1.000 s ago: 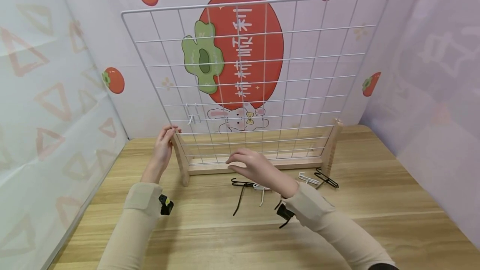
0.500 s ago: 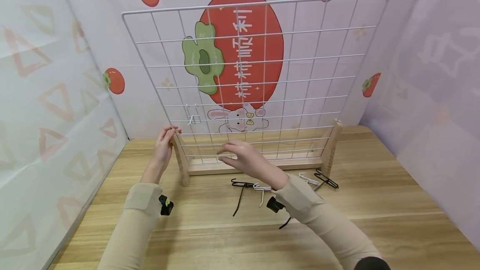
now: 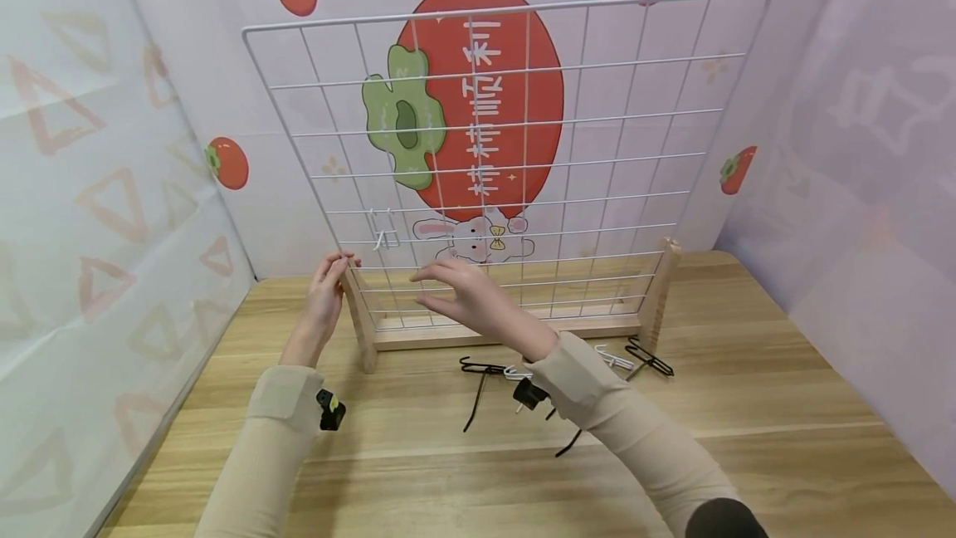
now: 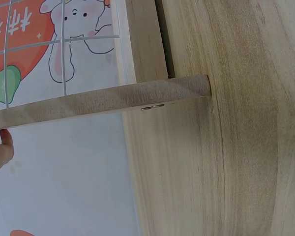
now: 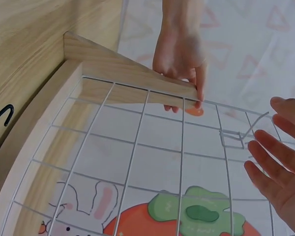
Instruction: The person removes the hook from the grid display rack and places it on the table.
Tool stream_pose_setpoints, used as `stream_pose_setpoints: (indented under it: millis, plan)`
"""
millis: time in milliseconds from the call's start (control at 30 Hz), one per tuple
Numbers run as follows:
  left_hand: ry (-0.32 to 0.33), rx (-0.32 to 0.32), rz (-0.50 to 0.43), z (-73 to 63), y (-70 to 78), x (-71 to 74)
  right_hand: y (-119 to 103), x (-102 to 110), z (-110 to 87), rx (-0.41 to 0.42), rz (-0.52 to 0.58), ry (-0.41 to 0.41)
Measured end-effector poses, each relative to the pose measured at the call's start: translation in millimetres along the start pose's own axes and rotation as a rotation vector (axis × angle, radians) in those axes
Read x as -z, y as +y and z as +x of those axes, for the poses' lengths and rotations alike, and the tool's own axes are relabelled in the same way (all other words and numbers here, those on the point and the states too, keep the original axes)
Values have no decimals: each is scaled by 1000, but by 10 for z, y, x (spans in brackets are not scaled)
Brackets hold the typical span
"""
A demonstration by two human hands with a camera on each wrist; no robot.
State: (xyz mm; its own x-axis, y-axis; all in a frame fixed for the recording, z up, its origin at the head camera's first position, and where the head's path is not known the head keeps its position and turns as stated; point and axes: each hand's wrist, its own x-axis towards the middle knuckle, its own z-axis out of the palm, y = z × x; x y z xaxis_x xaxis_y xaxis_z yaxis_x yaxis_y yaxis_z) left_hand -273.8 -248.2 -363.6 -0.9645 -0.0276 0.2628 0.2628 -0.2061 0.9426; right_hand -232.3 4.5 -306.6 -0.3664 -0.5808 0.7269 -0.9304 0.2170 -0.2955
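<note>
A white wire grid panel (image 3: 508, 11) stands upright in a wooden stand (image 3: 361, 322). My left hand (image 3: 324, 301) grips the top of the stand's left leg; the right wrist view shows its thumb and fingers on either side of the wood. One white hook (image 3: 384, 237) hangs on the lower left of the grid, its prong sticking out forward. In front of the grid, right of that hook, my right hand (image 3: 474, 293) is held with thumb and fingers apart and nothing between them. From the right wrist, its spread fingers (image 5: 273, 147) appear close beside the hook (image 5: 233, 139).
On the wooden table (image 3: 373, 471), in front of the stand, lie loose hooks: a black hook (image 3: 481, 369), a white hook (image 3: 515, 373), another white hook (image 3: 614, 358) and a black hook (image 3: 650, 357). My right sleeve (image 3: 597, 397) partly covers others. A printed cloth hangs behind.
My right hand has moved left and up in front of the grid, towards the hanging white hook. My left hand stays on the stand's leg.
</note>
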Motion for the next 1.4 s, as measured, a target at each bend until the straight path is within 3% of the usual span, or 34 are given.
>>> stream_pose_setpoints:
  millis: [567, 1000, 1400]
  plan:
    - [6, -22, -12, 3, -25, 7, 19, -68, 301, -20, -66, 66]
    - [-11, -25, -18, 12, -28, 7, 46, -186, 443, -5, -23, 92]
    - [3, -23, -13, -6, -18, 2, 99, -264, 519, -87, 14, 74]
